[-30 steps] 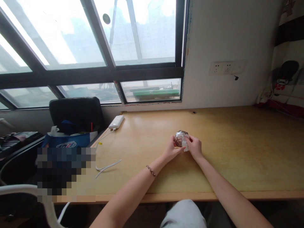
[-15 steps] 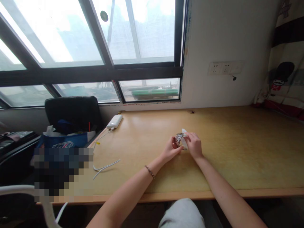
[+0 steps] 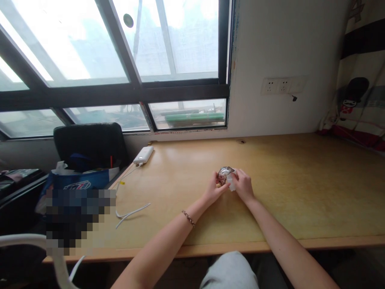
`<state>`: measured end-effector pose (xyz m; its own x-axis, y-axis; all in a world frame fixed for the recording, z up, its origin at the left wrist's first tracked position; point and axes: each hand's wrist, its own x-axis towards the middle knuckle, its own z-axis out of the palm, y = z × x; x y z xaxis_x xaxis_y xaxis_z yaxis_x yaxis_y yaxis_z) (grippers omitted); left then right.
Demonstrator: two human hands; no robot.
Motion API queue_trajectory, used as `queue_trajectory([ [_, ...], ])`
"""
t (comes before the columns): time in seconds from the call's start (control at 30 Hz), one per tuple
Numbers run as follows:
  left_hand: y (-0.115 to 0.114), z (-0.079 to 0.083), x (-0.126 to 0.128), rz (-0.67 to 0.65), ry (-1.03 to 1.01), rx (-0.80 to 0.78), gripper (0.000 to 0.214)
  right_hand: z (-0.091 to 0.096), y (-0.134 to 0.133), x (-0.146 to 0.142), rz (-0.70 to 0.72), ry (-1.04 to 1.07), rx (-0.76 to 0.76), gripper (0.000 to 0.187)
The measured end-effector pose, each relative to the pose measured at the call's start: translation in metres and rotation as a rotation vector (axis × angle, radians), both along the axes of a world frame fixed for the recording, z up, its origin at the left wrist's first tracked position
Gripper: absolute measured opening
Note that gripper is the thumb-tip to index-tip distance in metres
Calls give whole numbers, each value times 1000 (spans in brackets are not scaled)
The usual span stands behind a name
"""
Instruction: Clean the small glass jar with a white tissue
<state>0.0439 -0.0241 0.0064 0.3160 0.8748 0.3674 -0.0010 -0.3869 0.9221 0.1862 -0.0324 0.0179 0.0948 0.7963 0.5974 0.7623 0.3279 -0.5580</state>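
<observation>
A small, rounded, shiny object (image 3: pixel 225 172) with silver and dark brown patches is held above the table, between both hands. My left hand (image 3: pixel 213 191) grips its left side, the fingers behind and the thumb in front. On its right, my right hand (image 3: pixel 244 186) is closed on a thin white piece that looks like tissue (image 3: pixel 232 184), which lies against the front of the shiny object. The fingers hide part of both things, and the exact kind of the shiny object is too small to tell.
The wooden table (image 3: pixel 294 192) reaches to the wall. On its left lie a white power bank (image 3: pixel 143 155) and a white cable (image 3: pixel 132 212). Beyond that edge are a black chair (image 3: pixel 90 138) and a blue bag (image 3: pixel 86 180). A white curved tube (image 3: pixel 58 261) is at lower left.
The white piece has moved down from the top of the shiny object to its lower front, with my right hand. The shiny object's face now shows more. The view has shifted slightly.
</observation>
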Motion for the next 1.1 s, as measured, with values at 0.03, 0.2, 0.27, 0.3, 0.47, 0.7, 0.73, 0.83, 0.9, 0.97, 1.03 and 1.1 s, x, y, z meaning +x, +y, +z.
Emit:
queue_trajectory([
  [0.03,-1,4,-1,8,46,9,31,2,-2,0,12,-32,25,28],
  [0.2,-6,11,-3,-94,53,-13,41,9,-10,3,34,-106,93,31],
  [0.27,-5,7,-2,-83,56,-18,41,8,-9,4,35,-82,98,31],
  [0.3,-4,5,-2,-69,58,-13,40,7,-8,4,33,-58,93,31],
  [0.47,0,-2,-4,-10,60,58,34,-5,5,2,11,124,-28,30],
  [0.7,1,-4,0,-5,-30,91,47,-15,12,-4,54,290,-281,34],
  [0.73,1,-3,0,7,-8,98,47,-13,10,-4,20,248,-222,32],
  [0.83,-1,4,-2,41,123,118,39,-5,3,-3,-41,107,-41,25],
  [0.9,-2,8,-4,41,188,112,36,0,-2,-2,-39,46,32,22],
  [0.97,-2,9,-5,31,191,85,39,4,-6,-1,-28,-1,65,24],
  [1.03,-2,7,-4,-5,159,27,45,7,-8,-1,-18,-32,82,26],
  [1.1,-1,3,-3,-47,115,-32,49,8,-9,0,-11,-37,96,26],
])
